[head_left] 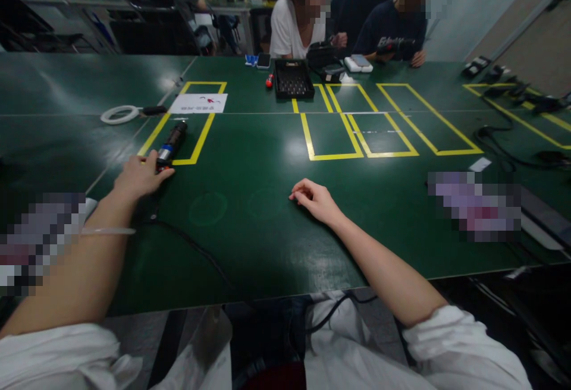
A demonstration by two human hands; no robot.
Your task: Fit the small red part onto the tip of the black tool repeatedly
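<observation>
The room is dim; brighter light enters at top centre, probably from a window. Pale glare streaks the green tabletop [272,253]. Far chairs [149,38] look soft, edges stretch, and pixelation masks 2 side patches.

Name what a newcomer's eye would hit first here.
Probably the bright yellow outlines marked across the green tabletop. Next, the left hand at the near end of a dark cylindrical tool with a blue band, by the leftmost outline; the right hand, loosely curled, is nearer the table's middle. Beyond, a black tray sits toward the far edge.
</observation>
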